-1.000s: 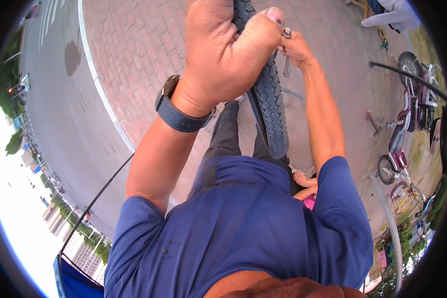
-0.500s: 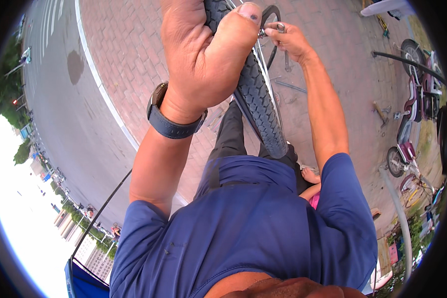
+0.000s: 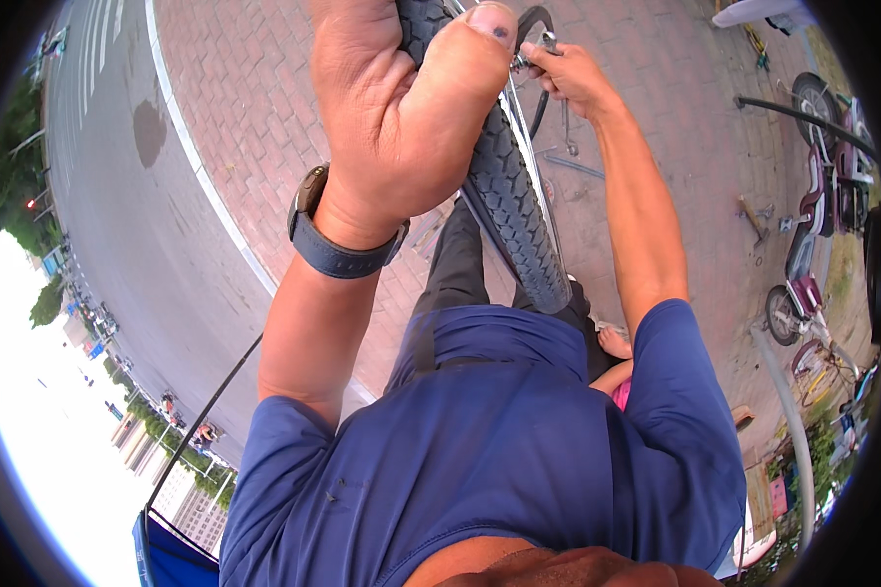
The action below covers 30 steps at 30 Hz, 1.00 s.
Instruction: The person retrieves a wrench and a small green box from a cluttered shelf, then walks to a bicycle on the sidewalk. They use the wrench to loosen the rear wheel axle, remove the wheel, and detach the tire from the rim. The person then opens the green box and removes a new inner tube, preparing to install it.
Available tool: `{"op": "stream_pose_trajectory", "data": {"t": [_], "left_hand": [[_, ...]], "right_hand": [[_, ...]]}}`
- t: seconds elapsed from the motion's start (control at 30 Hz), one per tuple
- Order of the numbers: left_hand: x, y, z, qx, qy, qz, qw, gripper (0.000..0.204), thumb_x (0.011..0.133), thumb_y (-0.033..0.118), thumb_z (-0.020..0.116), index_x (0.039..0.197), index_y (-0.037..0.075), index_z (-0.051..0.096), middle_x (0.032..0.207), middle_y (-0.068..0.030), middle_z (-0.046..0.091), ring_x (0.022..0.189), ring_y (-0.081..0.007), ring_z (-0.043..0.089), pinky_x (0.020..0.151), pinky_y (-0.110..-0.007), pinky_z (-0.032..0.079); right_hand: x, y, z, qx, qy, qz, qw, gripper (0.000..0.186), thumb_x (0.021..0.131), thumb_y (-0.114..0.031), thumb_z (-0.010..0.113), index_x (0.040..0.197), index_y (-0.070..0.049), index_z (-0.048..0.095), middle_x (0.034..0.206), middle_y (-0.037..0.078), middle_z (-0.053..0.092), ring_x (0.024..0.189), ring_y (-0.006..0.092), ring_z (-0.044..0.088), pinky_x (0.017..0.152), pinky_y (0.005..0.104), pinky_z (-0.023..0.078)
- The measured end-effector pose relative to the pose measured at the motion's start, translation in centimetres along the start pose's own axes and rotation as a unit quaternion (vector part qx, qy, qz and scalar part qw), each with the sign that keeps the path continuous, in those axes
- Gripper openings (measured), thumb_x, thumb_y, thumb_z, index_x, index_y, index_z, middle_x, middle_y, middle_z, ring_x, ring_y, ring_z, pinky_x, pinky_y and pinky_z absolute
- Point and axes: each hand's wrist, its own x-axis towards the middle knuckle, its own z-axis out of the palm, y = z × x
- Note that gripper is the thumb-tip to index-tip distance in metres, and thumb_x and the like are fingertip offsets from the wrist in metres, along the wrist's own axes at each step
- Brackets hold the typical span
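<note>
- Bicycle tire stands before your legs, above the brick pavement, inside the pavement's left edge.
- Your left hand clasps the tire, thumb lying over it; its other fingertips are hidden.
- Your right hand pinches a wrench beside the tire.
- A hammer lies toward the pavement's right edge, near a parked two-wheeler.

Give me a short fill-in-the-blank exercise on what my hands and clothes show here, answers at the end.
1. Your left hand grips a black, treaded ____.
2. Your right hand holds a metal ____.
3. The wristwatch is on your ____ side.
4. The shirt is plain ____.

Missing words: tyre; wrench; left; blue.
</note>
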Motion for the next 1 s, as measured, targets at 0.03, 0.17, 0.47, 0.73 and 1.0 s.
{"op": "stream_pose_trajectory", "data": {"t": [0.03,0.17,0.47,0.73,1.0], "left_hand": [[0.2,0.5,0.1,0.007,0.000,-0.011,1.000,0.057,0.088,0.028,0.065,0.134,-0.004,0.055,0.158,-0.0324,0.025,0.152,-0.0338,0.019,0.119,-0.044,0.020],[1.0,3.4,1.9,0.019,0.037,-0.059,0.997,0.056,0.088,0.028,0.064,0.133,-0.004,0.055,0.157,-0.0321,0.028,0.151,-0.0337,0.021,0.119,-0.044,0.020],[1.6,3.9,1.8,-0.044,0.071,-0.127,0.988,0.057,0.088,0.030,0.065,0.133,-0.003,0.056,0.156,-0.0306,0.029,0.151,-0.0322,0.022,0.119,-0.044,0.019],[0.7,2.7,1.9,-0.005,0.071,-0.065,0.995,0.059,0.089,0.034,0.066,0.132,-0.004,0.056,0.157,-0.0296,0.030,0.150,-0.0319,0.026,0.119,-0.044,0.021],[0.8,3.8,2.4,0.040,0.072,-0.070,0.994,0.062,0.088,0.038,0.067,0.133,-0.004,0.056,0.157,-0.0291,0.029,0.149,-0.0324,0.026,0.119,-0.045,0.022]], "right_hand": [[0.0,0.0,0.0,-0.003,-0.004,-0.004,1.000,0.019,0.090,-0.014,0.072,0.106,-0.003,0.069,0.078,-0.003,0.058,0.063,0.0045,0.048,0.052,0.0210,0.034],[0.0,1.0,-0.3,0.050,-0.021,-0.091,0.994,0.019,0.091,-0.014,0.071,0.106,-0.003,0.069,0.078,-0.003,0.058,0.063,0.0046,0.048,0.051,0.0203,0.034],[0.8,1.9,-0.7,0.177,-0.041,-0.043,0.982,0.019,0.092,-0.013,0.070,0.105,0.000,0.067,0.082,-0.001,0.059,0.065,0.0060,0.052,0.048,0.0198,0.036],[1.0,0.9,0.5,0.171,-0.080,-0.023,0.982,0.012,0.090,-0.015,0.071,0.094,-0.007,0.064,0.077,-0.004,0.055,0.064,0.0048,0.049,0.047,0.0191,0.034],[2.5,1.4,0.2,0.194,-0.110,-0.036,0.974,0.012,0.089,-0.016,0.072,0.085,-0.012,0.061,0.075,-0.006,0.051,0.064,0.0038,0.045,0.048,0.0194,0.031]]}}
